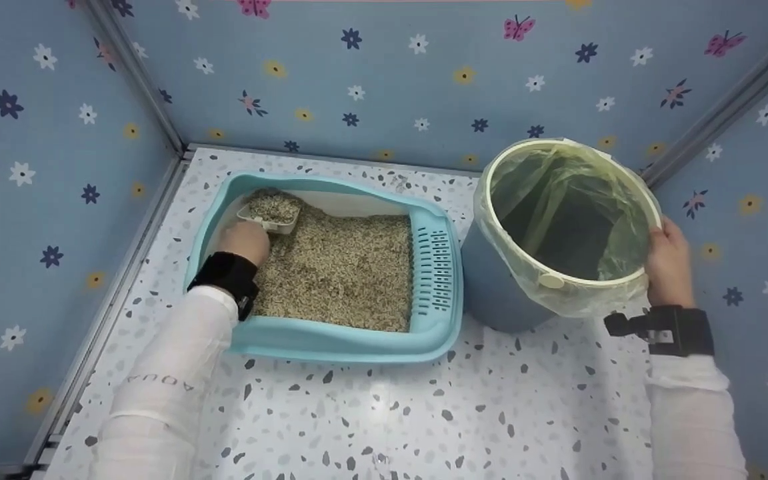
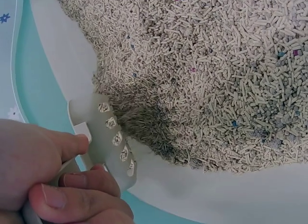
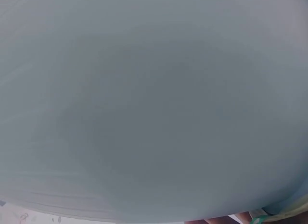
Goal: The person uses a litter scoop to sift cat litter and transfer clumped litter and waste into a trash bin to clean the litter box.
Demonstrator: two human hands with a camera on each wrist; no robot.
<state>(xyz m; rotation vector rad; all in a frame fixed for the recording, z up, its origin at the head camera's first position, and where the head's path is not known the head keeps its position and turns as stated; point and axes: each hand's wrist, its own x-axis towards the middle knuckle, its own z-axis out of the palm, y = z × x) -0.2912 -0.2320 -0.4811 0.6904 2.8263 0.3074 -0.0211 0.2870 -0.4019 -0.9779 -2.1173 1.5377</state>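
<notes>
My left hand grips the handle of a white litter scoop in the far left corner of a light blue litter box. Litter is heaped in the scoop's bowl. In the left wrist view, thumb and fingers wrap the handle, and slots line the scoop beside a darker patch of pellet litter. My right hand holds the right rim of a blue trash bin, which leans. A translucent yellowish bag lines it. The bin's wall fills most of the right wrist view.
The box's right end has a slotted step, close to the bin. Beneath is a white speckled surface. Blue flowered panels stand at the back and both sides, joined by grey metal rails.
</notes>
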